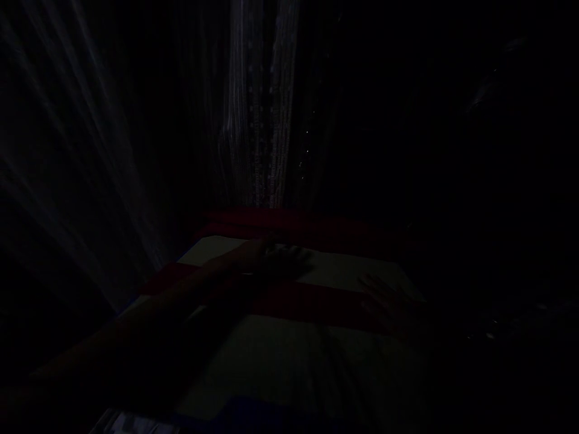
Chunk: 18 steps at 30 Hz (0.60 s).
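The scene is very dark. A pale cloth with broad red stripes lies spread flat in front of me. My left hand reaches across it from the lower left and rests on the pale band near the far red stripe; its fingers look loosely flat, though the darkness hides the detail. My right hand lies flat with fingers spread on the red stripe at the right side of the cloth. Neither hand appears to grip anything.
Behind the cloth hangs a pale patterned curtain or fabric with vertical lines of dots. Faint light streaks cross the left side. The right side and foreground are too dark to make out.
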Tool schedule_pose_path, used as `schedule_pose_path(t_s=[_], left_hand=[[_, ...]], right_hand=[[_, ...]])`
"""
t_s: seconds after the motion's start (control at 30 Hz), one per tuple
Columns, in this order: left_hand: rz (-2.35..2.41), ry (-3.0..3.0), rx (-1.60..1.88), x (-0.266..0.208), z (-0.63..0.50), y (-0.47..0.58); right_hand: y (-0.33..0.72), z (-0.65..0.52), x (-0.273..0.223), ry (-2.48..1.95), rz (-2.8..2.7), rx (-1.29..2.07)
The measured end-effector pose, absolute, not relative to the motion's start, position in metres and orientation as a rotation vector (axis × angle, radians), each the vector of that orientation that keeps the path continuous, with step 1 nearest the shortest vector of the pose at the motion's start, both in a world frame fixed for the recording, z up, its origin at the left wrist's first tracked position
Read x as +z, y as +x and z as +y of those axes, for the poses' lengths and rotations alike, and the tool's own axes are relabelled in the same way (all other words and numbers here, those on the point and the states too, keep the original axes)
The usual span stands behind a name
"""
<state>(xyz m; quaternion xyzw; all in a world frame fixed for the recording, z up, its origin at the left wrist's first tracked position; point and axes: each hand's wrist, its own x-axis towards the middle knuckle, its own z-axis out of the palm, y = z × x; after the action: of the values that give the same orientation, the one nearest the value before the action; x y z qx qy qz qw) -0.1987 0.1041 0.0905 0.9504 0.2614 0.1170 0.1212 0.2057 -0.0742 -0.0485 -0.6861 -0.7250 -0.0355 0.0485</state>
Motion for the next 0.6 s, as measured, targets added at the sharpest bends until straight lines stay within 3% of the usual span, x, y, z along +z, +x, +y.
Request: schedule_pose_path(t_s=[0.2, 0.43, 0.6], left_hand=[[0.404, 2.91, 0.056, 0.062, 0.075, -0.163], [0.462, 2.76, -0.017, 0.052, 0.046, -0.175], [0.439, 2.764, -0.004, 0.055, 0.048, -0.177]], right_hand=[[0.204, -0.079, -0.058, -2.009, -2.173, -0.348], [0.157, -0.081, -0.031, -1.738, -2.204, -0.542], [0.158, -0.076, -0.041, -1.605, -2.4, -0.735]])
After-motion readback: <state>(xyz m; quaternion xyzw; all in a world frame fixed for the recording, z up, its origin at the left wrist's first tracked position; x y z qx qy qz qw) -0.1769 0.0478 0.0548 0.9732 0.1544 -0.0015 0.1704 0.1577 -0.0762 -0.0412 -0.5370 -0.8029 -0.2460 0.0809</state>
